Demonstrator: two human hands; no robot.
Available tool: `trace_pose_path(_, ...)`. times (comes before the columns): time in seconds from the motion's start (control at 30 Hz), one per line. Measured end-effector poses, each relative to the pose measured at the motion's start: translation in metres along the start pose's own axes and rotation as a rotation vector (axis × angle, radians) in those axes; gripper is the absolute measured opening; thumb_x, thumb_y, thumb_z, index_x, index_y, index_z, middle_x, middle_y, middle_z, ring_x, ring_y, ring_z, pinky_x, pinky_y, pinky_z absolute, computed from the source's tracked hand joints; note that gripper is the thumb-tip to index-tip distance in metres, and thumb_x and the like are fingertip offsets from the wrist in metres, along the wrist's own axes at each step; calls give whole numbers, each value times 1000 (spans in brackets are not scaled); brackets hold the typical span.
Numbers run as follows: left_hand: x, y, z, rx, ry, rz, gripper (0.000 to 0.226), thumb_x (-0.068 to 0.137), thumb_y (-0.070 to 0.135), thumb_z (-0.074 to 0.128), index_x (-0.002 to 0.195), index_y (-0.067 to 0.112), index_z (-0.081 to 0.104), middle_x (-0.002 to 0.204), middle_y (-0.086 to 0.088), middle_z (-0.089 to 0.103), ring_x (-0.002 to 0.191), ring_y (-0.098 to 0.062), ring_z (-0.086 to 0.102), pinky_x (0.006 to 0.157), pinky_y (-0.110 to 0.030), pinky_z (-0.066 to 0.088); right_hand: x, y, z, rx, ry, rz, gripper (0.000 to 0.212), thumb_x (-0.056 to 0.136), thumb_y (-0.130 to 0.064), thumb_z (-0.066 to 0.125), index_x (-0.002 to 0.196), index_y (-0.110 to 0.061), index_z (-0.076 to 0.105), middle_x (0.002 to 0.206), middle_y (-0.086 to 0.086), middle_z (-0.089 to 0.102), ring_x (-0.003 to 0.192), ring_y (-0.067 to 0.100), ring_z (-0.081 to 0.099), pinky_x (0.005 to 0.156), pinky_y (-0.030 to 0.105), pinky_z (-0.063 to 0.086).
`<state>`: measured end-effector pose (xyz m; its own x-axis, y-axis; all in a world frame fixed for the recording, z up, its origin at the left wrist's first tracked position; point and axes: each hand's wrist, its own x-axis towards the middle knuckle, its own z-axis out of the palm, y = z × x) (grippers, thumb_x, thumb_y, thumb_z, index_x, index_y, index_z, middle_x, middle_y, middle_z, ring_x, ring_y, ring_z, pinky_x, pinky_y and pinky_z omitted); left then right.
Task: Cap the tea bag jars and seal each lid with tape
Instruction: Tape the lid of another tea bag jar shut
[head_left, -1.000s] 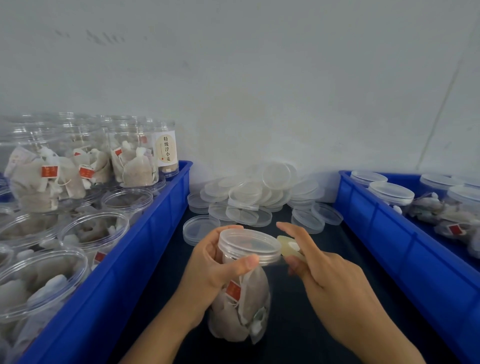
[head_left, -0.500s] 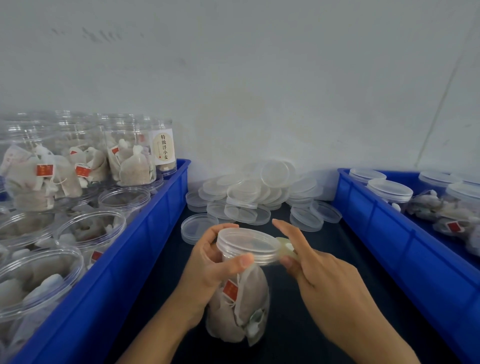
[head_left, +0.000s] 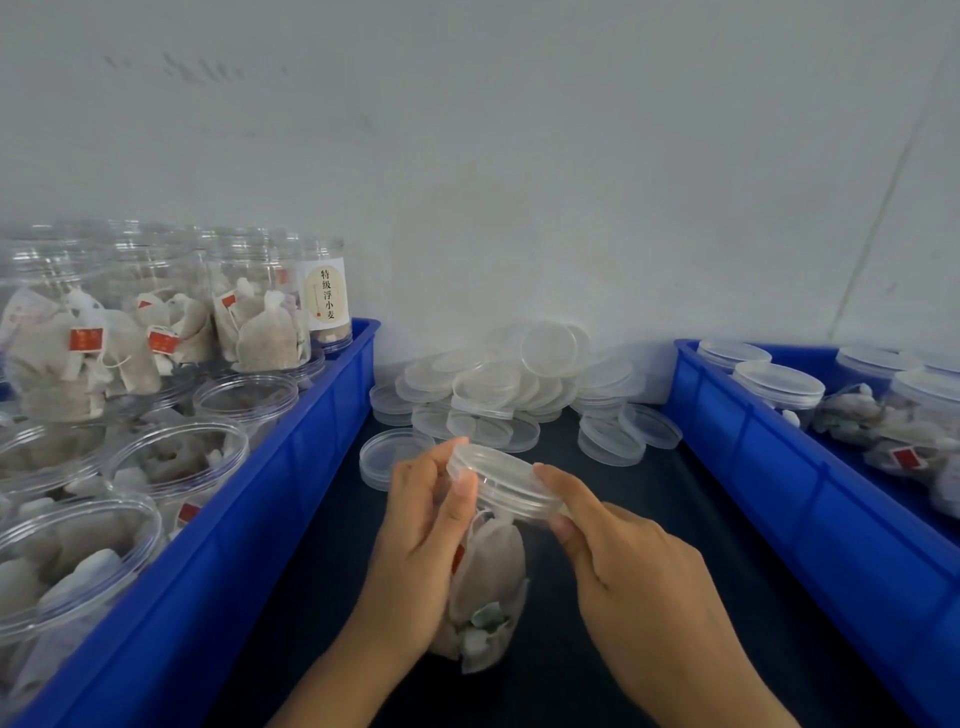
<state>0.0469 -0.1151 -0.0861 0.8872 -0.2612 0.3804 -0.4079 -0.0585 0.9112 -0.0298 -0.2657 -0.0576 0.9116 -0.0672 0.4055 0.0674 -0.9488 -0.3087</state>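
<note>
1. The tea bag jar (head_left: 485, 587) stands on the dark table surface (head_left: 649, 597) between the two blue bins, directly in front of the person and between both hands. Its long axis leans a little, so the clear lid (head_left: 501, 480) on its mouth tilts, higher on the left side and lower on the right.
2. The left hand (head_left: 423, 525) holds the jar's upper part, fingers behind the neck and the thumb pressed against the near-left edge of the lid.
3. The right hand (head_left: 618, 556) sits just right of the lid, index finger laid along its right rim and thumb tucked under that rim, pinching at the seam. Whether a strip of tape lies under those fingers cannot be told from this view.
4. The relation that matters: the seam between lid and jar runs around the neck, and the right hand touches it on the right side, so it is the nearer hand for sealing there, while the left hand is placed to turn the jar.
5. Loose lids (head_left: 498, 395) are piled by the wall; open jars fill the left bin (head_left: 270, 499), capped jars the right bin (head_left: 779, 467).
</note>
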Motion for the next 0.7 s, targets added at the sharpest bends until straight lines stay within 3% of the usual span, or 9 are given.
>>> trace_pose_path(0.07,-6,4,5,165,138,78,46,88,59,30,128,42,47,118,24,54,109,13,52,82,1,39,-1,-5,4,-22,28,-11,43,101,-44,19,141,-50,4,91,-13,50,79,4,52,71,22,44)
trace_pose_path(0.13,-12,3,9,258,171,83,56,89,65,26,139,41,37,125,27,51,114,9,51,84,-2,39,-2,-9,7,-40,38,-11,46,101,-44,20,142,-48,1,93,-13,49,83,4,52,72,23,43)
trace_pose_path(0.23,-15,2,11,287,104,18,104,63,90,46,149,42,12,136,28,39,120,5,45,94,-14,36,-4,-10,13,-62,35,-4,54,100,-41,27,143,-48,-4,102,-13,53,90,6,54,77,24,45)
trace_pose_path(0.27,-15,2,11,292,113,11,112,55,90,54,149,43,13,135,28,40,119,5,45,93,-14,36,-3,-12,14,-74,26,-3,56,100,-39,28,144,-48,-6,104,-13,53,92,6,55,79,24,46)
trace_pose_path(0.43,-8,0,7,238,191,26,79,48,88,65,115,56,39,109,30,57,103,14,53,81,-14,45,-1,-14,18,-76,-2,26,66,100,-34,32,147,-44,-14,126,-15,47,110,2,48,89,17,40)
trace_pose_path(0.5,-5,-1,4,192,230,5,72,43,86,67,105,58,44,105,33,59,98,14,55,78,-17,47,1,-18,15,65,12,87,59,95,-53,18,149,-42,-5,131,-17,47,114,-1,48,87,15,37)
trace_pose_path(0.57,-4,0,1,131,259,-4,68,41,82,71,100,59,48,105,38,58,95,16,56,73,-16,45,0,-19,14,252,0,218,69,80,-68,12,144,-42,12,112,-15,59,97,0,56,73,14,39)
trace_pose_path(0.63,-4,-1,-1,95,273,-8,67,40,80,72,99,55,52,104,40,58,93,16,58,69,-12,44,-1,-17,12,312,-37,340,46,88,-64,23,123,-35,33,83,-11,58,73,2,56,61,18,39)
trace_pose_path(0.7,-3,-2,-2,92,265,1,67,41,78,74,99,49,54,102,38,60,91,15,59,65,-10,45,0,-15,12,311,-92,395,38,94,-59,28,100,-27,47,72,-9,54,64,4,52,60,23,39)
